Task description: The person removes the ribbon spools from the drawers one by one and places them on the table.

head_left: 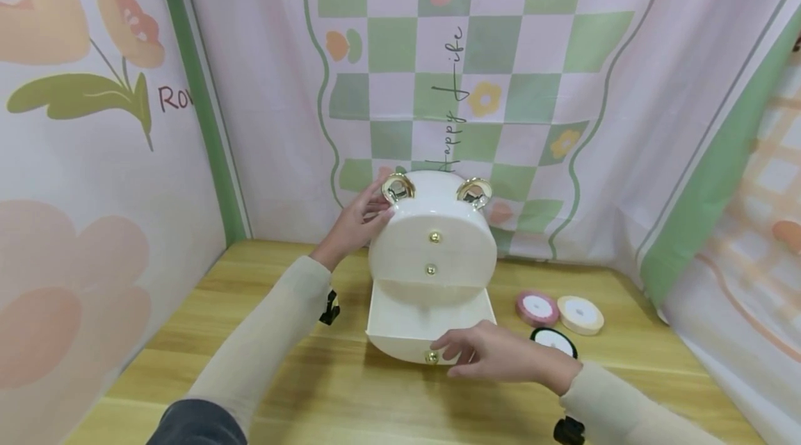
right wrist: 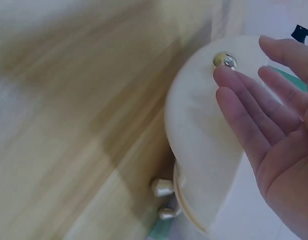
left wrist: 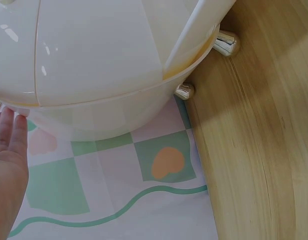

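A white rounded storage box [head_left: 432, 243] with gold bear-like ears stands on the table, its bottom drawer [head_left: 432, 306] pulled out. My left hand [head_left: 361, 219] rests against the upper left side of the box, below the left ear [head_left: 398, 188]; in the left wrist view its fingers [left wrist: 16, 135] are straight along the shell. At the drawer front, my right hand [head_left: 482, 353] hovers with loosely bent fingers beside the gold knob [head_left: 432, 357]. The right wrist view has the fingertips close to that knob [right wrist: 225, 61], with no grip round it. The drawer's visible inside holds nothing.
Right of the box lie a pink ribbon roll [head_left: 537, 308], a cream ribbon roll [head_left: 580, 314] and a dark-edged roll [head_left: 554, 341], partly behind my right hand. A patterned curtain [head_left: 275, 118] hangs behind the wooden table [head_left: 338, 396]. Small gold feet [left wrist: 226, 43] support the box.
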Available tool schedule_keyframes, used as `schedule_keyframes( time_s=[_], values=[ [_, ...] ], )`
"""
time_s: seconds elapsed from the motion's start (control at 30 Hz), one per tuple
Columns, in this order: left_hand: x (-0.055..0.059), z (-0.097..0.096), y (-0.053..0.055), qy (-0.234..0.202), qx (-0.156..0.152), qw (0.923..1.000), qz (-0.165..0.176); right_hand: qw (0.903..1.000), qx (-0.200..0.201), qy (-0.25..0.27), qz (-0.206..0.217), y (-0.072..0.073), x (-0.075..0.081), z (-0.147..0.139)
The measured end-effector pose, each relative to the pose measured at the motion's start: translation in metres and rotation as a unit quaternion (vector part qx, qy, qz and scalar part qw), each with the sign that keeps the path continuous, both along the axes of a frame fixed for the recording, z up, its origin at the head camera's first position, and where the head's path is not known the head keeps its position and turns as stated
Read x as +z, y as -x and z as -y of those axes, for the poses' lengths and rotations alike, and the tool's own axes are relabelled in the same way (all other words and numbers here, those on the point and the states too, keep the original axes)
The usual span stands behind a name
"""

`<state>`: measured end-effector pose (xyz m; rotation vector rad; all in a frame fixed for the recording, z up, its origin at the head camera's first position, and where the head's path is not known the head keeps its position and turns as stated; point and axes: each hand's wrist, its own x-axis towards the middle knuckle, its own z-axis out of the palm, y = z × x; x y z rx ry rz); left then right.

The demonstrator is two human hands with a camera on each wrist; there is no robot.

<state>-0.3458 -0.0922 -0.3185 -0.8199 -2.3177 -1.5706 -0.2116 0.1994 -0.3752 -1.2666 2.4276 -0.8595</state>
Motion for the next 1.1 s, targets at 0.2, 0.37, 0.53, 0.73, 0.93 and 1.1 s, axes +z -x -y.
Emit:
schedule_keyframes(
  time_s=[0.2,0.37,0.53,0.73,0.93,1.1],
  values=[
    [0.0,0.0,0.001,0.001,0.001,1.0,0.004,0.9998,-0.009,0.008,0.018,-0.002,-0.013,0.003],
    [0.0,0.0,0.001,0.003,0.0,1.0,0.004,0.9999,-0.011,0.01,-0.004,-0.003,-0.022,0.007],
    [0.003,0.0,-0.002,-0.001,-0.011,0.9999,0.006,0.9988,-0.013,0.007,-0.047,-0.003,-0.032,0.01],
    [-0.002,0.0,0.003,-0.008,-0.011,0.9999,-0.002,0.9986,-0.012,0.025,-0.044,-0.002,-0.038,0.012],
    [-0.003,-0.001,0.002,-0.006,-0.005,1.0,0.003,0.9972,-0.028,0.053,-0.045,0.0,-0.042,0.01],
    [-0.002,-0.001,0.002,-0.004,0.0,1.0,0.004,0.9937,-0.053,0.077,-0.062,0.0,-0.044,0.009]
  ],
)
